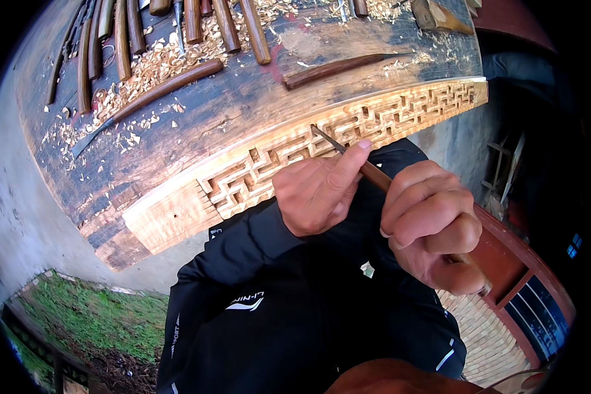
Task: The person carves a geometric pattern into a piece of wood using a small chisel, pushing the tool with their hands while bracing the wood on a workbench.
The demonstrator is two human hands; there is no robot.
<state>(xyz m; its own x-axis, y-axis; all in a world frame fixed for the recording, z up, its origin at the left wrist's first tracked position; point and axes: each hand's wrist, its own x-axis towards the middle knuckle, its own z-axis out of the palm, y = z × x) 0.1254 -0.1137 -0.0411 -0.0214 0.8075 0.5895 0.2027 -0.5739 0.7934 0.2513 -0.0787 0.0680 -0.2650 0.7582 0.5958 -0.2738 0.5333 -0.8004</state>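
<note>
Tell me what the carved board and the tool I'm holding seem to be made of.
Carved board: pale wood, apparently unvarnished, judging by the visible grain on its plain end and the raw-looking recesses.
Tool handle: probably wood, brown and smooth; whether it's varnished I can't tell.
Tool blade: likely steel, since it's thin, dark grey and rather dull.

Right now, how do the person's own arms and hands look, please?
The left hand and right hand wear no gloves; I see no rings on the fingers. The left sleeve is long and black; the right one is unclear.
</note>
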